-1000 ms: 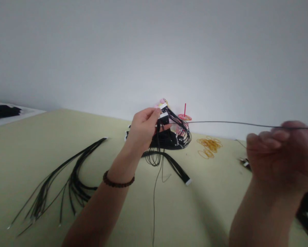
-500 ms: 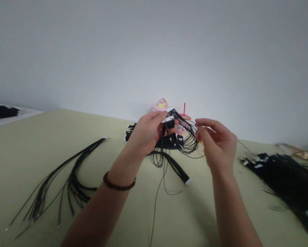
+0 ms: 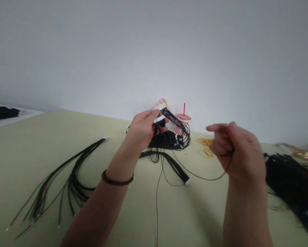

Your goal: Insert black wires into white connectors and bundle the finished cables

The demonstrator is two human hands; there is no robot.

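Observation:
My left hand (image 3: 146, 128) is closed on a black wire harness (image 3: 182, 127) with white connectors, lifted above the table's middle. One white connector (image 3: 159, 119) shows at my thumb, and thin black wires loop down and to the right from it. Off to the right, my right hand (image 3: 237, 147) is closed around a single black wire (image 3: 207, 179), which sags between the hands. Below my left hand, another wire bundle (image 3: 176, 165) ends in a white connector (image 3: 187, 181) on the table. Loose single wires hang down to the table's front.
Loose black wires (image 3: 76, 171) lie at left on the pale green table (image 3: 112, 219). A pile of black harnesses (image 3: 292, 178) is at right. Yellow rubber bands (image 3: 206, 153), a pink cup with a red straw (image 3: 184, 116) and more harnesses (image 3: 166, 140) sit near the wall.
My right hand has moved right, away from my left hand, drawing the black wire out into a sagging curve. My left hand has shifted slightly left with the harness.

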